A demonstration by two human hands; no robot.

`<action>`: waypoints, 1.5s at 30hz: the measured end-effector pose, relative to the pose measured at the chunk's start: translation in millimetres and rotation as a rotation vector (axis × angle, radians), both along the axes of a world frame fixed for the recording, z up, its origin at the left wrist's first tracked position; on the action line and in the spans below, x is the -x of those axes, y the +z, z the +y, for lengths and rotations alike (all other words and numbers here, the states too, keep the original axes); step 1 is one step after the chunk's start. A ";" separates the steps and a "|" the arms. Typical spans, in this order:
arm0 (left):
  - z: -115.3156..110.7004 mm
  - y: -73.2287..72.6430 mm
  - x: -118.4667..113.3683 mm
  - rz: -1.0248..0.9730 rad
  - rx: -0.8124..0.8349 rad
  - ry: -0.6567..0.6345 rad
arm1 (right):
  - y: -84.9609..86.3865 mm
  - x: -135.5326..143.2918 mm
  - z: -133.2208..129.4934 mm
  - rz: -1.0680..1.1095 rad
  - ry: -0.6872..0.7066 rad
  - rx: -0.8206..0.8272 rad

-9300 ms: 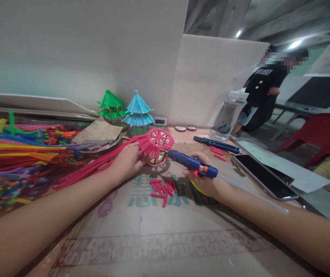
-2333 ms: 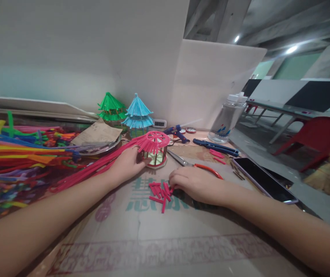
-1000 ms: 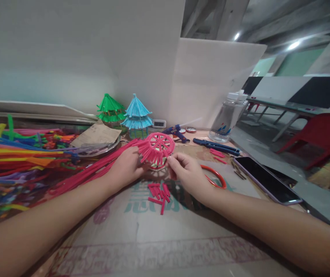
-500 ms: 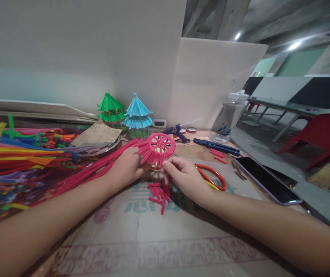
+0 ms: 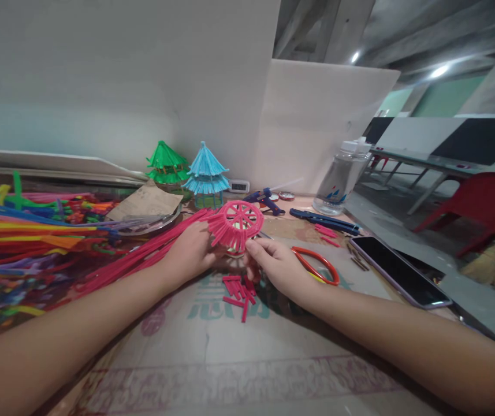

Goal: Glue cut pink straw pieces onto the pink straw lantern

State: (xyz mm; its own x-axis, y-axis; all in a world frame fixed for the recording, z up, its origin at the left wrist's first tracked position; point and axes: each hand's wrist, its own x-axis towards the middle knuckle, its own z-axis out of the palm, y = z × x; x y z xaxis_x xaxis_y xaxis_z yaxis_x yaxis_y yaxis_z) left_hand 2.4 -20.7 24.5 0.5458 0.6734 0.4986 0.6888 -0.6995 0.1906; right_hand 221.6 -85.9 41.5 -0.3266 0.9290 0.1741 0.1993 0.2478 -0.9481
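Pink model (image 5: 230,231), mid-frame, wants steadying by the left hand (image 5: 190,248), grip hidden, while the right hand (image 5: 276,264) lightly pinches its lower-right edge.

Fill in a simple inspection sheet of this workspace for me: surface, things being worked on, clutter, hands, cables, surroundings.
Surface: flat sheet with green and purple print.
Job's things: pink model, tilted; loose pink pieces in front; long pink strips to its left.
Clutter: coloured strips at far left; glue gun behind the model; orange-handled scissors, box cutter, phone and clear bottle on the right.
Hands: left hand holds the model; right hand is at its lower edge, grip partly hidden.
Cables: none can be made out.
Surroundings: green model and blue model behind; red chair at right.
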 end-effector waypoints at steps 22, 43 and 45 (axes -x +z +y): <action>-0.3 1.4 -0.7 0.024 -0.020 -0.025 | 12.9 -27.3 14.2 -0.619 -0.074 -0.920; 6.5 -4.7 -0.8 -0.071 0.155 0.149 | 9.8 -58.2 45.4 -0.461 -0.331 -0.585; 6.9 -5.7 -0.5 -0.074 0.159 0.157 | 8.4 -60.6 47.6 -0.451 -0.351 -0.579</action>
State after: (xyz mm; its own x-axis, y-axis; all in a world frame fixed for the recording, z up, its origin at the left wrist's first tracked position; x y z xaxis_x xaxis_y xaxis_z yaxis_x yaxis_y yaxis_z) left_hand 2.8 -13.8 18.8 0.3940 0.8203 0.4145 0.7666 -0.5421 0.3442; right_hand 282.2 -38.3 49.9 -0.1868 0.7930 0.5799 0.6884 0.5267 -0.4986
